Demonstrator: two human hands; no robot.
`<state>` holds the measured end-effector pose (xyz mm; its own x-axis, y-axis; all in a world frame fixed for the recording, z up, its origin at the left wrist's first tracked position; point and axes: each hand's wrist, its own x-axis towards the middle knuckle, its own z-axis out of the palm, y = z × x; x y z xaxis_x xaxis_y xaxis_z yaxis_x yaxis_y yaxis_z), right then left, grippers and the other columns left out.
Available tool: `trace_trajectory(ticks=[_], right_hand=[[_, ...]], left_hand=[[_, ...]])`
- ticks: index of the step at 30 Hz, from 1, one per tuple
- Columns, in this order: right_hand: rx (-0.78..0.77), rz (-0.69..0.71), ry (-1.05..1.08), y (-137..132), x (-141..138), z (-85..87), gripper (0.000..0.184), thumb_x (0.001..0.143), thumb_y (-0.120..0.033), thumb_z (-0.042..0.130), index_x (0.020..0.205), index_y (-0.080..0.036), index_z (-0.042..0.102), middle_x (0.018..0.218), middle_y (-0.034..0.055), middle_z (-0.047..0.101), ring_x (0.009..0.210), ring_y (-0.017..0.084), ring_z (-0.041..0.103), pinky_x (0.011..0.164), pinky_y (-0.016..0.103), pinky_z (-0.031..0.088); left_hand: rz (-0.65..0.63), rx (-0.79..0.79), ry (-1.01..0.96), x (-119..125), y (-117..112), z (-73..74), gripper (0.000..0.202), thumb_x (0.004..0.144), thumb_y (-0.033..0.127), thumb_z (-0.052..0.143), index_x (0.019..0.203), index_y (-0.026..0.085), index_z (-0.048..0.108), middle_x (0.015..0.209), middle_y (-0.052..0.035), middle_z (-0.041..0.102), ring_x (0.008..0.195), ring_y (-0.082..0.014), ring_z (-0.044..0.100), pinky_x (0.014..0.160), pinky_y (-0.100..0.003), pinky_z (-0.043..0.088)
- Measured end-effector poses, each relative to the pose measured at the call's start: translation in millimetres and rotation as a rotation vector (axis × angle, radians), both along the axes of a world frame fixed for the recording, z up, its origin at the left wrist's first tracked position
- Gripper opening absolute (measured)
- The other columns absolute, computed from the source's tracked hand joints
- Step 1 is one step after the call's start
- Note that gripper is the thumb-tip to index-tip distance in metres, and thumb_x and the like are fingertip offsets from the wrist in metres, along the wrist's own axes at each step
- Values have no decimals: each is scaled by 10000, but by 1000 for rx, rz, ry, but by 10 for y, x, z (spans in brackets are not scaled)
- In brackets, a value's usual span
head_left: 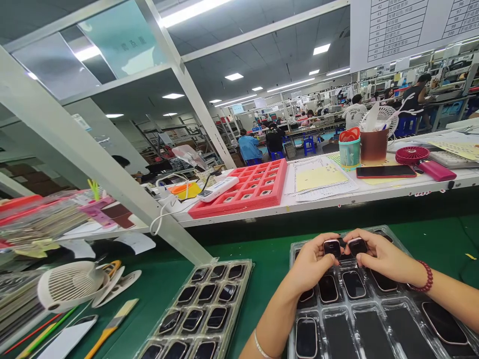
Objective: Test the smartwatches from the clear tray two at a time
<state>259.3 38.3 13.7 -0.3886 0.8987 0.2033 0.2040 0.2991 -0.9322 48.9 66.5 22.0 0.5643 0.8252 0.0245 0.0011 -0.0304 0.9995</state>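
Observation:
My left hand [312,263] is closed around a small rose-gold smartwatch body [332,247], held over the far end of a clear plastic tray [374,324]. My right hand [377,254] pinches a second smartwatch body [357,246] right beside the first, the two nearly touching. The tray under both hands holds several more watch bodies in its pockets, and some pockets stand vacant. A red bead bracelet [425,277] circles my right wrist.
A second clear tray [198,314] full of watch bodies lies to the left on the green mat. A white fan [71,286], brush and pens sit far left. A raised shelf carries a red foam tray [247,189], papers, a phone [385,171] and cups. People work at benches behind.

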Motion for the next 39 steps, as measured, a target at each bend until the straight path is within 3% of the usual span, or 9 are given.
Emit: trace_trajectory(ticks=[3,10,18,24,28,32,35,37,39], right_hand=[[0,10,-1,-5,-7,18,342,783,-57,495,1079,-218,551,988,22,618,834,175,592,680,275,467],[10,15,-6,-13,-7,36,339,785,-56,499,1078,-218,553,996,22,613,887,182,597,721,281,463],[5,2,-19,-13,-5,35,341,788,-66,502,1091,-213,552,980,22,610,860,179,595,689,275,461],[2,-5,-27,-21,-1,35,345,801,-89,510,1121,-209,559,1005,33,618,839,180,591,687,281,464],[0,-7,-35,-15,-7,29,330,802,-102,520,1112,-208,563,1010,37,623,859,188,602,712,289,477],[-9,-12,-26,-14,-5,37,305,815,-143,534,1111,-214,559,1014,40,634,903,206,620,762,307,507],[-39,-17,-32,-33,17,-5,306,837,-243,563,1141,-216,563,1033,64,656,935,242,639,793,341,536],[-42,-53,-48,-39,37,-84,338,831,-340,594,1146,-219,583,1042,90,673,944,273,650,797,363,552],[-36,-126,-66,-26,58,-199,383,803,-402,623,1150,-241,603,1056,110,688,927,300,664,748,370,574]], left_hand=[[0,1,21,-5,-3,19,427,774,126,534,1197,168,565,1031,-99,692,722,-134,632,564,-218,396],[-2,-9,-38,14,-17,24,512,657,39,550,1151,169,573,985,-71,700,778,-148,635,793,-310,476],[-1,12,42,-9,-1,35,373,785,134,523,1154,160,564,1013,-89,688,718,-129,631,569,-220,395],[-5,-8,-23,4,-18,44,456,657,1,508,1079,170,542,966,-50,686,750,-120,626,767,-281,464],[22,-29,-29,13,-16,37,436,633,1,505,1026,177,572,950,-31,661,733,-112,614,754,-272,461],[36,-102,-153,-21,-6,65,585,592,-12,559,1134,208,548,941,-14,645,733,-107,613,727,-244,463],[-135,-240,-343,-111,-74,128,603,551,21,660,1109,208,532,888,-21,666,605,-83,598,570,-179,432],[-341,-320,-437,-205,-197,183,588,527,105,743,1076,193,554,850,-37,673,548,-96,596,508,-177,430],[-540,-360,-461,-310,-382,235,586,490,195,805,1039,159,604,819,-53,665,593,-140,624,535,-216,474]])
